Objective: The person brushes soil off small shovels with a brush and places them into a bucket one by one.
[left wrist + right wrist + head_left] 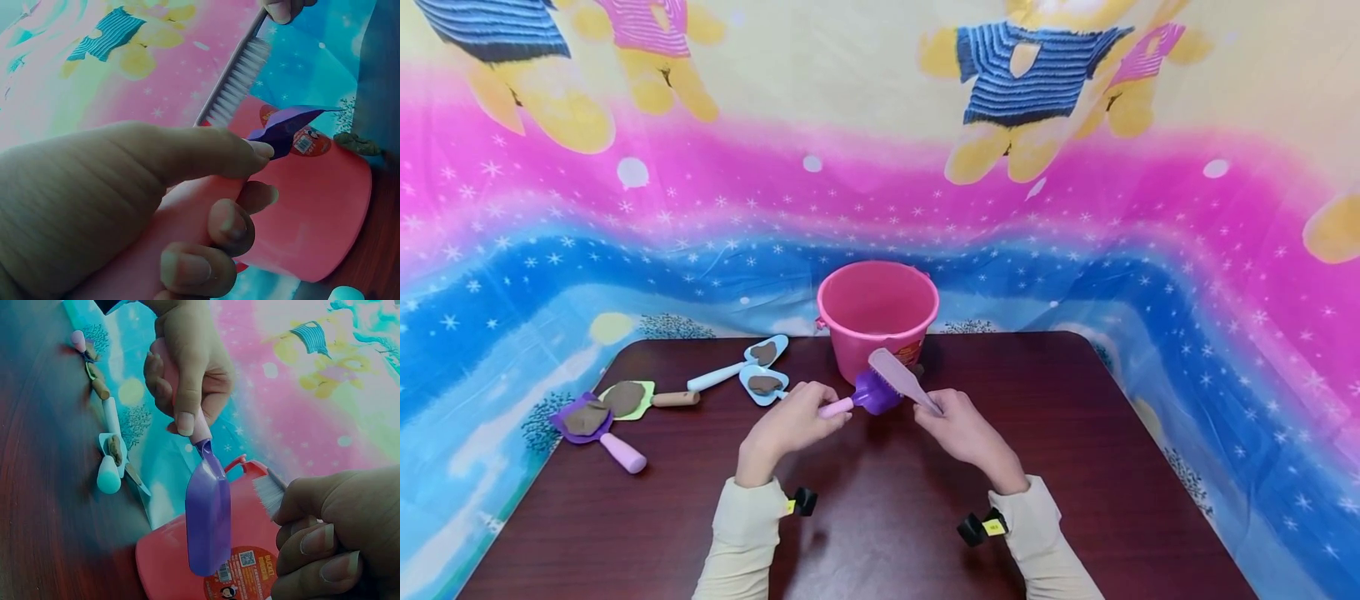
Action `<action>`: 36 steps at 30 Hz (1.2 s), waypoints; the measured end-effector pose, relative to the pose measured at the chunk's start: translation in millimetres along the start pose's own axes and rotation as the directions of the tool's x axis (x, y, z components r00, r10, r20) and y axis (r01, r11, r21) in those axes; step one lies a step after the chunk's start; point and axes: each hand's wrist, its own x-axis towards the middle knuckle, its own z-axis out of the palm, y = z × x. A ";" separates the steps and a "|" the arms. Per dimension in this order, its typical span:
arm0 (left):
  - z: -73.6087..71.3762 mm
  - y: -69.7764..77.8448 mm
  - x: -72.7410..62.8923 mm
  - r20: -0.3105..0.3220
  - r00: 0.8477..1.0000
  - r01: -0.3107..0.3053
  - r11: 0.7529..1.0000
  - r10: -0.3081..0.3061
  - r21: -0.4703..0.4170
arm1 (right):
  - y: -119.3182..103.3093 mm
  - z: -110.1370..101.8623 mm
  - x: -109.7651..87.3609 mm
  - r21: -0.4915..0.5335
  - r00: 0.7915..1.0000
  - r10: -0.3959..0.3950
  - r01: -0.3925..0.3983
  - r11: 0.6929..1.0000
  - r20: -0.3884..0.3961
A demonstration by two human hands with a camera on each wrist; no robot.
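Observation:
My left hand grips the pink handle of a small purple toy shovel over the table, just in front of a pink bucket. In the right wrist view, the shovel's blade points down with no lump visible on it. My right hand holds a brush by its greyish-pink handle. The brush's white bristles show in the left wrist view. In the head view, the brush head is tilted above the shovel blade. A brown lump lies beside the bucket.
At the left of the dark wooden table lie two light-blue shovels, a green shovel with a wooden handle and another purple shovel, each bearing brown material. A patterned cloth hangs behind the table.

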 end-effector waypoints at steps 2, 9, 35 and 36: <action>0.0 1.1 0.4 -0.007 1.000 0.001 1.000 -0.001 0.002 | -0.7 1.6 -0.1 0.006 1.000 -0.007 0.007 1.000 0.005; 0.4 5.0 1.5 -0.004 1.000 0.003 0.998 -0.003 0.065 | -3.5 7.6 -0.3 0.029 0.999 -0.031 0.030 0.999 0.041; -3.4 1.4 -0.6 -0.086 0.995 -0.053 0.997 0.049 -0.048 | -6.7 12.1 0.5 0.067 0.996 -0.055 0.051 0.996 0.069; -3.9 1.1 -0.9 -0.091 0.995 -0.053 0.997 0.048 -0.050 | -6.2 11.5 0.5 0.072 0.996 -0.053 0.048 0.996 0.069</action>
